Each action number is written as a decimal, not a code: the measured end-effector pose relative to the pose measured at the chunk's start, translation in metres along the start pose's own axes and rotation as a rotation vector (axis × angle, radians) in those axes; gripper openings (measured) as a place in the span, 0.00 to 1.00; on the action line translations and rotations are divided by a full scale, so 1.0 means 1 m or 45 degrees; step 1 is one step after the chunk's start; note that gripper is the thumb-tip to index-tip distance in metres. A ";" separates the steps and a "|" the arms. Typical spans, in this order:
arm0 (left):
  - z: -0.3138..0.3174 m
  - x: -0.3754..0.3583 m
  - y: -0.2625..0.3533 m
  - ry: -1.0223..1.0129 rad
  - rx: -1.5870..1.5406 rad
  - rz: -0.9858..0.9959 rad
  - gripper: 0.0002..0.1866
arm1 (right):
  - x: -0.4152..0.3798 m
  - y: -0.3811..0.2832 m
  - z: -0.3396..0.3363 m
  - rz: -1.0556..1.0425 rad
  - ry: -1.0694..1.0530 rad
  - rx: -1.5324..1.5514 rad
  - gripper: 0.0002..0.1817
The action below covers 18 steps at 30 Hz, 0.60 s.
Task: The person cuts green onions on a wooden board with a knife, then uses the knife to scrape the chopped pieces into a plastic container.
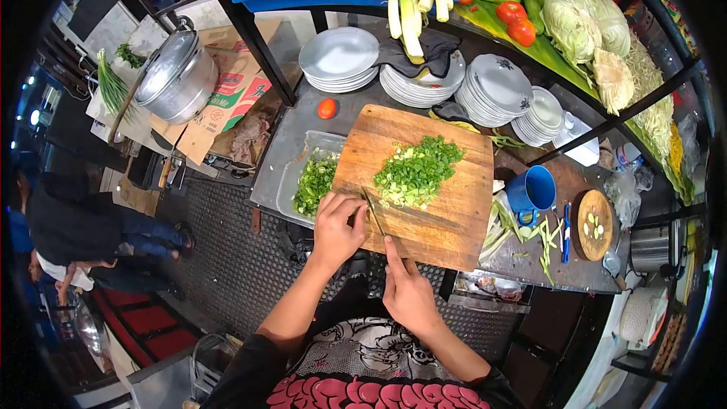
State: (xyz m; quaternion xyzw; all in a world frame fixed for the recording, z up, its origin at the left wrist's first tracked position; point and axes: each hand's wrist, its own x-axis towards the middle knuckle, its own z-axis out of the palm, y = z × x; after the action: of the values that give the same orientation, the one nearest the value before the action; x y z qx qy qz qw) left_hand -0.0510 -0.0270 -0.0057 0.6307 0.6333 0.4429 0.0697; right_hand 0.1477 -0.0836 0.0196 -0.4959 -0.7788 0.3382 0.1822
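Note:
A wooden cutting board (356,155) lies in front of me with a pile of chopped green onions (420,170) on it. My right hand (409,291) grips a knife (376,214) at the board's near edge. The index finger lies along the knife, and its blade points away over the wood. At the board's left edge, my left hand (338,226) is closed with fingers curled, close beside the blade. Whether it pinches anything is hidden. Left of the board, partly behind it, a clear plastic container (285,201) holds more chopped green onions.
Stacks of plates (338,53) and a tomato (326,109) stand beyond the board. To the right are a blue mug (532,191), vegetable trimmings (496,235), and a round board (594,227) with pale slices. A large pot (179,79) stands left. Dark shelf posts (250,30) rise around the counter.

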 end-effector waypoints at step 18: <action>0.000 -0.001 -0.001 0.046 -0.054 -0.018 0.03 | -0.020 0.016 0.015 -0.021 0.032 0.189 0.39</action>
State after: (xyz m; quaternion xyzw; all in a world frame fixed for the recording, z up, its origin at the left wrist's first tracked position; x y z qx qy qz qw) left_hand -0.0518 -0.0274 -0.0065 0.6165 0.6293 0.4672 0.0748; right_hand 0.1576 -0.1017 -0.0008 -0.4787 -0.7533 0.3873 0.2310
